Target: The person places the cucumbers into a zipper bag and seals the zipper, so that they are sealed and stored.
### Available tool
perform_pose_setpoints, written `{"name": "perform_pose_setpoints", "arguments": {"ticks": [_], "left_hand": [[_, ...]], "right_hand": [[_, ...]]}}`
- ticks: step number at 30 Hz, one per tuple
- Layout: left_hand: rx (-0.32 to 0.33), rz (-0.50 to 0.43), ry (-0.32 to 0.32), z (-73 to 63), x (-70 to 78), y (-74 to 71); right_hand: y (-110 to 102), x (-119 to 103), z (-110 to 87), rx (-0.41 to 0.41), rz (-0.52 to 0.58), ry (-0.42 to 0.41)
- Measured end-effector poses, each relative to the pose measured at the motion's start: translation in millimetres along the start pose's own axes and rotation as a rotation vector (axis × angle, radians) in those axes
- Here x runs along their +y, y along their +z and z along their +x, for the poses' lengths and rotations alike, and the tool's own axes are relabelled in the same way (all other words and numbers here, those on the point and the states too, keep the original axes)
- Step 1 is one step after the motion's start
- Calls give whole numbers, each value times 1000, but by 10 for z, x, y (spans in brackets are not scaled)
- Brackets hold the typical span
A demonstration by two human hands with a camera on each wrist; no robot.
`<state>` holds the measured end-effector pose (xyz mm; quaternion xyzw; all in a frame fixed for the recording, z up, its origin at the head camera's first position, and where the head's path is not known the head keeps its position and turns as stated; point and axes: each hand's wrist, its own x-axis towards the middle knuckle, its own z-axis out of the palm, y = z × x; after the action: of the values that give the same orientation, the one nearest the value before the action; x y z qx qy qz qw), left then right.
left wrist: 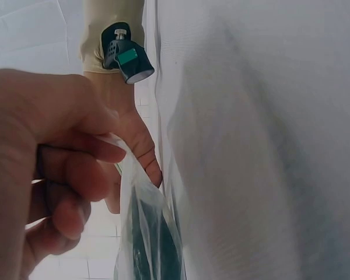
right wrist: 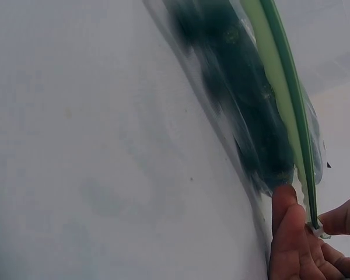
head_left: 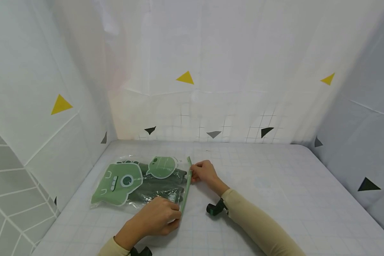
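A clear zip bag with a green cartoon-monster print lies flat on the left of the table. Inside it are long dark green things that look like cucumbers. Along the bag's right side runs its green zip strip. At the near end of that strip my left hand pinches the bag's edge between thumb and forefinger. My right hand is at the strip's far part, where the right wrist view shows thumb and fingers around a small white slider.
A white table with a faint grid bears the bag. White sheets with yellow and dark triangles stand behind and at both sides. A small black camera is strapped to each wrist.
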<state>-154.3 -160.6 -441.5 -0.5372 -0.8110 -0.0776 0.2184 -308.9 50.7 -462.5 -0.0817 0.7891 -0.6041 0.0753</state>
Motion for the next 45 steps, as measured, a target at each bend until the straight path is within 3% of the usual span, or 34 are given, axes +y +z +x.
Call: {"name": "perform_pose_setpoints", "arguments": {"ticks": [14,45], "left_hand": [[-1,-12,-1,-3,-2,13],[16,30,17,-27,5,29]], "right_hand": [[-12,-34,107,24,-67,-15],[-29,-8,323,18,-56,-37]]}}
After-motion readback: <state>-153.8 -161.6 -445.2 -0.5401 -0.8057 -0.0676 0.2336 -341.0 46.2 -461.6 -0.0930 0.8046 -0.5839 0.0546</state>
